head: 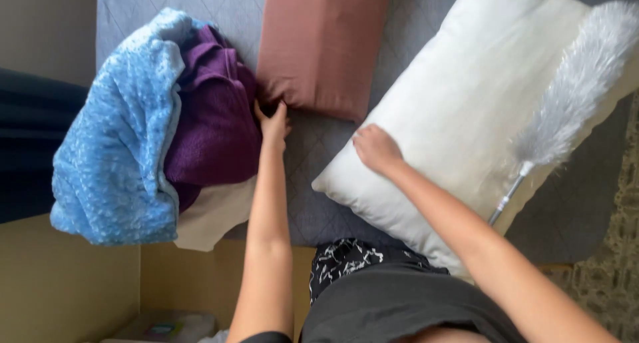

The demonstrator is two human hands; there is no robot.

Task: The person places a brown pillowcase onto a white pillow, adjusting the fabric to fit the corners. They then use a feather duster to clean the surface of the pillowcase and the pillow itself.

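Right hand [376, 148] on white pillow [466, 110] (knuckles up), left hand [273, 124] touching pink pillow [319, 43]

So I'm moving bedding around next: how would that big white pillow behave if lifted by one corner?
The white pillow looks plump and soft, so it would probably sag and fold, not stay flat. It seems light for its bulk. The feather duster lying on it would likely slide off. The right hand rests at its edge.
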